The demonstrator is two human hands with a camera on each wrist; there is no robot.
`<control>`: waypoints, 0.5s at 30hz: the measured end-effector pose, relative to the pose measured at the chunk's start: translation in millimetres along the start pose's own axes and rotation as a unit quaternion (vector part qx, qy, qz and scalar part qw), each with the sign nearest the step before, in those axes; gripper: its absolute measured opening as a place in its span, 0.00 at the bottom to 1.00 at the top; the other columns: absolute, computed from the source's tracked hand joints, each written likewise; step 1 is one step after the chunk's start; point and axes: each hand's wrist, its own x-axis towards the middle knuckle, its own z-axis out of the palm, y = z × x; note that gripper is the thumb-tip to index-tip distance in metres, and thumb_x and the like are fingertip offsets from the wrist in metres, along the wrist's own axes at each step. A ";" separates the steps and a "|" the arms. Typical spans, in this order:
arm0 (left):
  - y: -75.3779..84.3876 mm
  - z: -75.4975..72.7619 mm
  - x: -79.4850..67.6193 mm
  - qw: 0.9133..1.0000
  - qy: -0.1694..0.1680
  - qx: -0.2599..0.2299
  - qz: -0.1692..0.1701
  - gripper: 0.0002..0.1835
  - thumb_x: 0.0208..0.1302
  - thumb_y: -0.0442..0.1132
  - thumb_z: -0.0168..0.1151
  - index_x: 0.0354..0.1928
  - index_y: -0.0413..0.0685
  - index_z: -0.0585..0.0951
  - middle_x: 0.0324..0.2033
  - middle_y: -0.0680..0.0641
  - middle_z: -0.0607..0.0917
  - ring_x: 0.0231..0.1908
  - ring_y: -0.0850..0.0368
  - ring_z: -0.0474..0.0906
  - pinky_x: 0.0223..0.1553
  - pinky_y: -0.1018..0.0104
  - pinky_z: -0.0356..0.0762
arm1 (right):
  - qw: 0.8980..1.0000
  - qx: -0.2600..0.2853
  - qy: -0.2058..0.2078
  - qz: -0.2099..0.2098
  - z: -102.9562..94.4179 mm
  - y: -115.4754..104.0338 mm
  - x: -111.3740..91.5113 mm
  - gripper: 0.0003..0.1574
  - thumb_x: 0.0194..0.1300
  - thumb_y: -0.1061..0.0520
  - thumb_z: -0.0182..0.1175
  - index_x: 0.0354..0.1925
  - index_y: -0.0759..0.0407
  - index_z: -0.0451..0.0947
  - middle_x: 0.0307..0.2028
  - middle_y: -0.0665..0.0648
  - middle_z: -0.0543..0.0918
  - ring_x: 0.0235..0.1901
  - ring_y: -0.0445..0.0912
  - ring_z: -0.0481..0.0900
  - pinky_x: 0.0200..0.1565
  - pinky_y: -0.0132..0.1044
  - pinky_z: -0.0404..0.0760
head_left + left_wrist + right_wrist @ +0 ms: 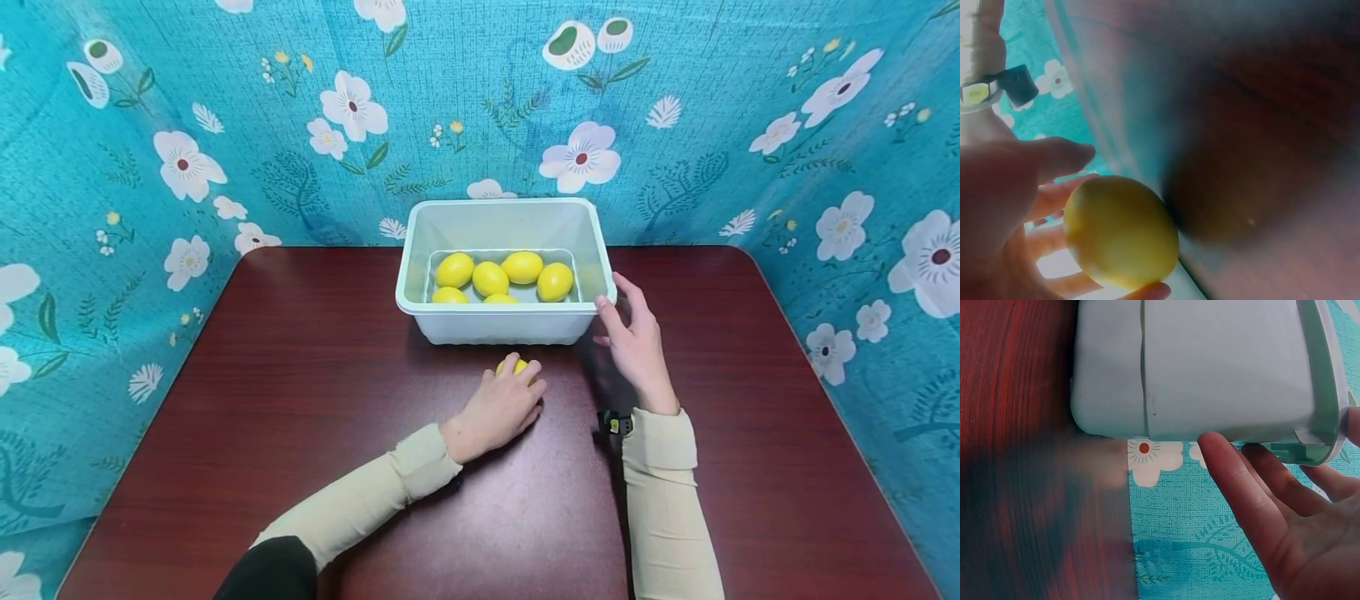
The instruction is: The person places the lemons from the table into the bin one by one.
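Note:
My left hand (497,408) reaches over a yellow lemon (513,367) on the table, just in front of a pale plastic box (510,325). In the left wrist view the fingers curl round the lemon (1122,231), while the thumb stands apart from it. At the box's front right corner my right hand (633,346) holds the rim, one fingertip on its front and other fingers along the right side. The right wrist view has the thumb at the edge of the box wall (1229,375). Several more lemons (491,279) lie inside the box; the front wall partly hides the nearest.
The dark red wooden table (315,333) runs on both sides of the box. Behind it and at the sides hangs a blue flowered cloth (465,108). A dark wrist-worn device (617,423) sits at the right cuff.

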 end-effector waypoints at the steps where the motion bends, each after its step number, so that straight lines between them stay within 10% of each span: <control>1: 0.3 -0.4 -0.5 1.000 0.002 -0.001 0.004 0.07 0.57 0.47 0.57 0.33 0.54 0.75 0.41 0.52 0.69 0.43 0.50 0.66 0.22 0.60 0.71 | 1.000 0.001 0.000 0.000 0.0 -0.1 0.1 0.34 0.63 0.43 0.50 0.65 0.47 0.55 0.61 0.57 0.66 0.51 0.50 0.73 0.31 0.44 0.81; 15: -5.5 2.6 -3.3 0.999 0.035 -0.021 0.004 0.09 0.51 0.40 0.61 0.33 0.51 0.73 0.43 0.49 0.70 0.44 0.49 0.67 0.18 0.66 0.72 | 1.000 0.003 0.003 0.000 0.9 -1.5 -0.9 0.34 0.63 0.44 0.50 0.65 0.46 0.56 0.60 0.57 0.67 0.50 0.49 0.74 0.30 0.42 0.81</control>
